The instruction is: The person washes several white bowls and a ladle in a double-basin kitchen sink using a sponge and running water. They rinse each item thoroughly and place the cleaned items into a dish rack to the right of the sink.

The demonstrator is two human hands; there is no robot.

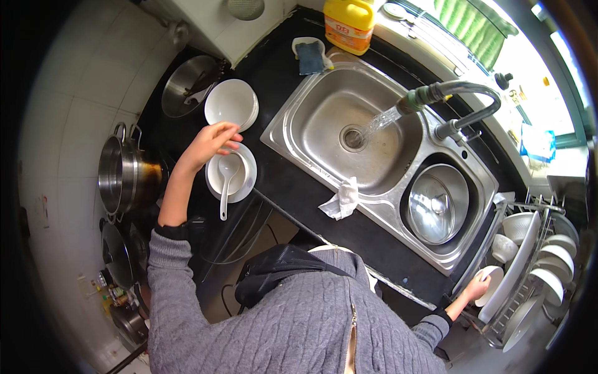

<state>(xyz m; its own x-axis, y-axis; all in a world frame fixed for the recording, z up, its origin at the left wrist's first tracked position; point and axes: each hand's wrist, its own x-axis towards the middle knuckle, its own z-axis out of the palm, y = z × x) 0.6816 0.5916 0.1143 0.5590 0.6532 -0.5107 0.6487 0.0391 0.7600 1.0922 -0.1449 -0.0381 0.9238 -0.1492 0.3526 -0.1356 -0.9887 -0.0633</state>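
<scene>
My left hand (217,144) hovers over or just touches the rim of the stacked white bowls (230,104) on the black counter, its fingers apart. Beside it, a white bowl (237,180) sits on a plate (251,176), with a white spoon (225,187) in it. At the far right my right hand (477,286) grips a white bowl (490,289) at the dish rack (516,299). Water runs from the faucet (481,89) into the large basin of the steel sink (322,112). Whether that bowl rests on the rack is unclear.
A metal lid (438,204) fills the small basin. A white cloth (344,200) lies on the sink's front edge. Behind the sink are a yellow detergent jug (349,25) and a blue-grey sponge (310,58). Steel pots (133,175) and a steel bowl (180,96) stand at the left.
</scene>
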